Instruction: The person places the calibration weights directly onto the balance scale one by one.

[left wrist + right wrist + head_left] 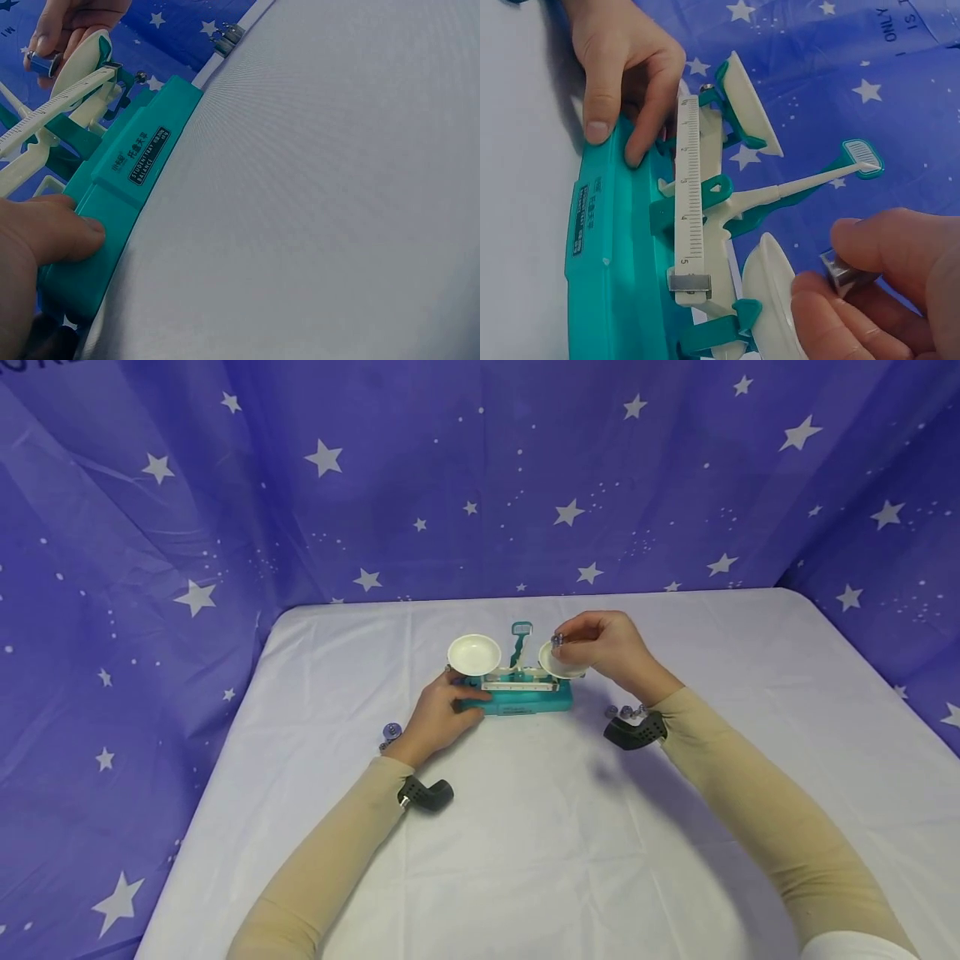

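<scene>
A teal balance scale (pixel 528 700) with two white pans stands toward the back of the table. My left hand (pixel 437 717) grips the left end of its base, the thumb (pixel 79 236) lying along the front. Above the right pan (pixel 550 662), my right hand (pixel 613 647) pinches a small shiny metal weight (pixel 844 274) between thumb and fingers. The left pan (pixel 474 656) holds nothing. A silver slider (pixel 690 283) sits by the 5 on the white ruled beam (pixel 689 180). Behind the beam, the pointer reaches up to a small dial (pixel 864 156).
Several small metal weights (pixel 627 712) stand on the white cloth near the right wrist. More weights (pixel 392 732) lie beside the left wrist, partly hidden by it. A purple curtain with stars (pixel 480 485) hangs behind the table (pixel 510 860).
</scene>
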`<state>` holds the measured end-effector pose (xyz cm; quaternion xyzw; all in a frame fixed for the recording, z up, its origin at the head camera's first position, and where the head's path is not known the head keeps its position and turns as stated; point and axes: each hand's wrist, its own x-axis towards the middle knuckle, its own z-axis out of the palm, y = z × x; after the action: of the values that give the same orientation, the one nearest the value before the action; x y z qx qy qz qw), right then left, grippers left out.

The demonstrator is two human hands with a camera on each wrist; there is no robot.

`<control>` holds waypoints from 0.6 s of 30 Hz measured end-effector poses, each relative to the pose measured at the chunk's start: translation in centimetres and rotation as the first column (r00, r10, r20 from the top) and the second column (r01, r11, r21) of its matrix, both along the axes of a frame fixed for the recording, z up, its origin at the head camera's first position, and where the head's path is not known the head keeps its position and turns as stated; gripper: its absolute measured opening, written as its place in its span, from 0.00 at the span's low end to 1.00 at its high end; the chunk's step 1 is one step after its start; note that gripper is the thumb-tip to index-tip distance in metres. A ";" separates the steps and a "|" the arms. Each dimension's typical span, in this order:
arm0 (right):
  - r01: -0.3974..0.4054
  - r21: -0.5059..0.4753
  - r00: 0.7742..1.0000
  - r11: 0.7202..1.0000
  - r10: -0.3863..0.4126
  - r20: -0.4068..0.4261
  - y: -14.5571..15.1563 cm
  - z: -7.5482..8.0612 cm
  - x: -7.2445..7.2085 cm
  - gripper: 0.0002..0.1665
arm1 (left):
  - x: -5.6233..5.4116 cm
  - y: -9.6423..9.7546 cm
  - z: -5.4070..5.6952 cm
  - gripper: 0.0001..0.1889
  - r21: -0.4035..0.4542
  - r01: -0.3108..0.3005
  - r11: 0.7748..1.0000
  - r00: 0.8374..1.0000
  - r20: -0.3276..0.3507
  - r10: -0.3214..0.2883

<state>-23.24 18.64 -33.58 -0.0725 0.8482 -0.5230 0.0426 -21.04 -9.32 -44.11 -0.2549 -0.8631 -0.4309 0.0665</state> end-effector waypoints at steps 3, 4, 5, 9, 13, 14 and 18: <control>-0.010 0.077 1.000 0.997 0.010 0.002 -0.2 0.1 -0.1 0.17 | 0.0 0.0 0.0 0.11 0.002 0.001 1.000 1.000 0.001 -0.001; -0.015 0.092 1.000 0.996 0.015 0.004 -0.3 0.1 -0.2 0.17 | -0.1 0.0 0.0 0.11 0.003 0.002 1.000 1.000 0.002 -0.002; -0.021 0.102 1.000 0.995 0.020 0.006 -0.3 0.1 -0.2 0.16 | -0.1 0.0 0.1 0.11 0.004 0.002 1.000 1.000 0.004 -0.002; -0.026 0.134 1.000 0.991 0.024 0.017 -0.6 0.1 -0.4 0.14 | -0.1 0.0 0.0 0.11 0.002 0.002 1.000 1.000 0.008 -0.002; -0.031 0.177 0.999 0.984 0.030 0.012 -0.8 0.2 -0.5 0.12 | -0.1 0.0 0.0 0.11 -0.002 0.000 1.000 1.000 0.005 0.000; -0.037 0.190 0.999 0.981 0.036 0.008 -0.9 0.3 -0.5 0.12 | -0.1 0.0 0.0 0.11 -0.001 0.000 1.000 1.000 0.006 0.000; -0.043 0.226 0.999 0.973 0.044 0.003 -1.1 0.4 -0.5 0.12 | -0.1 0.0 0.0 0.11 0.001 0.002 1.000 1.000 0.002 -0.002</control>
<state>-23.74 17.53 -33.20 -0.0862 0.9005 -0.4218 0.0613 -21.13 -9.29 -44.09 -0.2551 -0.8628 -0.4316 0.0652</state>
